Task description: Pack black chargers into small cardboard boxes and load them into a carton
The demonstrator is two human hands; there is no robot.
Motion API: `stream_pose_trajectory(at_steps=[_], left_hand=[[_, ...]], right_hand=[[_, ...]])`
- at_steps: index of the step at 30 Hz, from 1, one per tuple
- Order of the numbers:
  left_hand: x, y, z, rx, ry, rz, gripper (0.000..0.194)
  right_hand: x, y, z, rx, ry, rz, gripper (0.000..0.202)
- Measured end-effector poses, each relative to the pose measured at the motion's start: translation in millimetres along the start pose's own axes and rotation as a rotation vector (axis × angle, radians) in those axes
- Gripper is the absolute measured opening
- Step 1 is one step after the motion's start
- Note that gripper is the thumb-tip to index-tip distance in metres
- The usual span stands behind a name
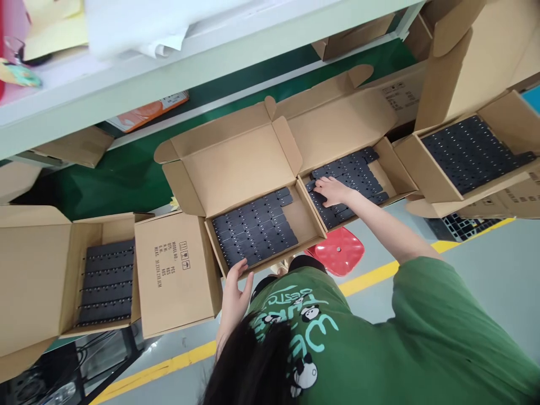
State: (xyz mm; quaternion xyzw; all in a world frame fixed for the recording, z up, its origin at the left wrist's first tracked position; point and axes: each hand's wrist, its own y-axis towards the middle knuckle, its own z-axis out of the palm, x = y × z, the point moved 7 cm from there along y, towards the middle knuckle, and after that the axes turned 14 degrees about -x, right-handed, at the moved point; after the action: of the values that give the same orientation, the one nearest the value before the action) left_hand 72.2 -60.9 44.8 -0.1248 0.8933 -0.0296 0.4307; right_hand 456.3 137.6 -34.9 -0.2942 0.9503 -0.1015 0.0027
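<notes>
My right hand [333, 191] reaches into an open cardboard box, its bent fingers closed over a black piece [310, 186] at the left end of the rows. Around it in that box lie flat black pieces [356, 169] with small shiny dots, packed side by side. My left hand [236, 289] is at the front edge of the neighbouring carton [270, 257], thumb and fingers apart, holding nothing. Similar black pieces [253, 228] fill most of that carton, with bare cardboard at its right end. The undersides of the right fingers are hidden.
Another open box [441, 169] with black pieces stands at the right, and one [67, 304] at the far left. Beside the latter is a printed carton [175, 281]. A white shelf [253, 62] crosses above. A red stool [340, 250] stands below, near yellow floor lines.
</notes>
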Motion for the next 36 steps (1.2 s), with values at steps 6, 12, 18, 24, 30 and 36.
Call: stream_pose_trajectory(at_steps=[6,12,18,24,30,36], left_hand=[[40,-29,-23.8,-0.026,-0.066,-0.012,0.043],[81,-47,-41.4,-0.014,-0.122,-0.008,0.047],[104,-46,-49.6,0.027,-0.101,0.026,0.051],[101,-37,-51.7,-0.016,-0.122,0.064,0.050],[78,-23,-37.3,-0.019,-0.081,0.085,0.048],[27,3,3.3,0.000,-0.048,0.083,0.046]], right_hand=[[-3,10,2,0.043,-0.051,-0.022,0.058],[3,1,-6,-0.024,-0.095,0.168,0.045],[14,-1,-4,-0.013,-0.095,0.212,0.058],[11,8,-5,0.006,-0.070,0.177,0.050],[8,3,-5,-0.026,-0.038,0.126,0.064],[5,3,2,-0.033,0.058,-0.022,0.067]])
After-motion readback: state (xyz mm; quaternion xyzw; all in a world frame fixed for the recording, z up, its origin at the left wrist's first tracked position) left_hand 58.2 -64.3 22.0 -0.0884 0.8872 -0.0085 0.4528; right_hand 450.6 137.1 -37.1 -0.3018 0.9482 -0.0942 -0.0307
